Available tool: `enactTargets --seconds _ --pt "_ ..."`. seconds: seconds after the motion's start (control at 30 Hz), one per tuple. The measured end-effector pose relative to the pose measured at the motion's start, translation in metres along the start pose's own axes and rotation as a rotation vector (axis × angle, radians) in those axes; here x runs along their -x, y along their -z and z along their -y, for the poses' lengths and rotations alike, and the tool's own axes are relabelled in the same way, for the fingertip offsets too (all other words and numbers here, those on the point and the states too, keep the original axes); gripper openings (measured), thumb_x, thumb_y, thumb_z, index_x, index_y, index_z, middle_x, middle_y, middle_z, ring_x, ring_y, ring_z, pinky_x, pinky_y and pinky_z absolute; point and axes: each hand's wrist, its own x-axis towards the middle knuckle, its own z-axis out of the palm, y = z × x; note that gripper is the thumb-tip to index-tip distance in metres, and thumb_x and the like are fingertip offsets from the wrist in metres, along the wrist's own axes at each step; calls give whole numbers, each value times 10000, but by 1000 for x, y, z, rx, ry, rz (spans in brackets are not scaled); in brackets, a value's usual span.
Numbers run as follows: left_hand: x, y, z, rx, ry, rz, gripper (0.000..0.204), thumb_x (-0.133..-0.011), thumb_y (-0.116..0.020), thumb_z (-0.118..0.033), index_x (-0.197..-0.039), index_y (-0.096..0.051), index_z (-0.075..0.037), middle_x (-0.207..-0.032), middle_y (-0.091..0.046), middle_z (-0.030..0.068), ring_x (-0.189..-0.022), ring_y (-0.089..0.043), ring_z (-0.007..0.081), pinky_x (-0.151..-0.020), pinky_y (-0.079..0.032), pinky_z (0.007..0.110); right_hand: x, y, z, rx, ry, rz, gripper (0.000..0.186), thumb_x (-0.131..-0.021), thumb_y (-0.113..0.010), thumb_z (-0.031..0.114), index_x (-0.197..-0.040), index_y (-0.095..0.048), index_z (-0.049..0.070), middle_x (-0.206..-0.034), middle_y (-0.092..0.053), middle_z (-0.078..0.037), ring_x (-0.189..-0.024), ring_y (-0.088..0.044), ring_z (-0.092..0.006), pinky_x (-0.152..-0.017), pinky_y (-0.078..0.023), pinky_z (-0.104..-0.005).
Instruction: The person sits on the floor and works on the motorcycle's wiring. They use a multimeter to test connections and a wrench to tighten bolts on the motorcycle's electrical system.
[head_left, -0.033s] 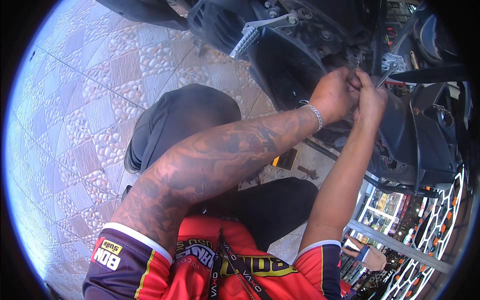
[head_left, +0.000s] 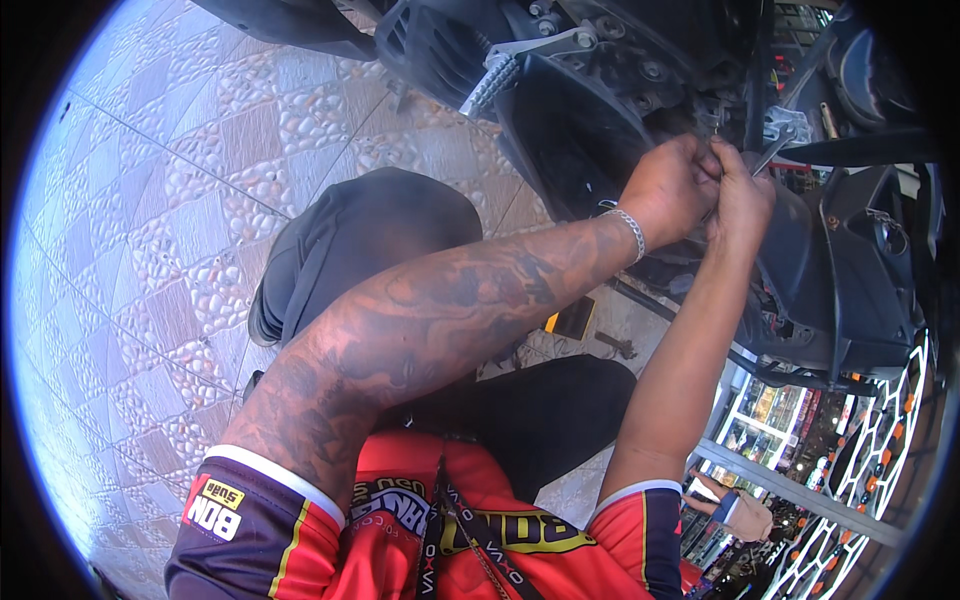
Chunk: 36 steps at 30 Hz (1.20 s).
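Observation:
My left hand (head_left: 672,190), with a silver chain bracelet at its wrist, is closed, its fingertips pinched together against my right hand. What those fingertips hold, if anything, is hidden. My right hand (head_left: 742,195) is wrapped around a metal open-end wrench (head_left: 774,150), whose jaw sticks out past the hand toward the upper right. Both hands meet just below the bared mechanical parts (head_left: 655,70) of a dark motorbike. A curved black body panel (head_left: 565,125) lies left of the hands, and another black panel (head_left: 850,265) is to their right.
A silver footrest (head_left: 490,85) juts from the motorbike at upper left. On the tiled floor (head_left: 180,230) between my knees lie a yellow-and-black object (head_left: 573,318) and a small metal piece (head_left: 615,345). Lit display shelves (head_left: 768,415) and another person (head_left: 740,512) appear at lower right.

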Motion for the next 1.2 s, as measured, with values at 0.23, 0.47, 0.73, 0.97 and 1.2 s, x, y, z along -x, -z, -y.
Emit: enactTargets --seconds 0.23,0.47,0.73,0.97,1.2 --pt "-6 2 1 7 -20 0 197 -858 -718 -24 -1020 -617 24 -895 -676 67 -814 -650 106 -767 -546 254 -3 -4 1 -12 35 7 229 -775 -760 -45 -917 -580 -32 -827 -626 -73 -669 -636 -161 -592 -532 -303" --pt "-8 1 3 85 -17 -32 192 -834 -730 -73 -988 -639 -3 -880 -699 103 -826 -692 198 -777 -544 305 -6 -10 4 -21 41 -8 215 -767 -763 -55 -889 -588 -29 -826 -617 -71 -699 -632 -167 -628 -527 -310" --pt "-9 4 2 12 8 -54 197 -863 -714 -24 -1028 -614 12 -869 -664 51 -790 -637 91 -744 -540 245 -7 -17 -3 31 142 -43 274 -764 -763 -73 -808 -514 33 -769 -527 -13 -686 -595 -138 -611 -497 -307" --pt "-10 0 7 109 12 -58 195 -819 -727 -81 -982 -651 -4 -872 -709 121 -838 -715 228 -780 -543 320 -4 -17 1 -42 83 -79 284 -785 -745 -82 -832 -488 30 -802 -579 -61 -677 -624 -161 -584 -531 -309" --pt "-13 -1 17 46 13 -46 204 -820 -703 -69 -1005 -660 5 -886 -713 129 -844 -718 234 -785 -543 321 0 -17 3 58 119 -20 317 -824 -723 -82 -887 -434 32 -820 -607 -125 -647 -673 -205 -553 -576 -321"
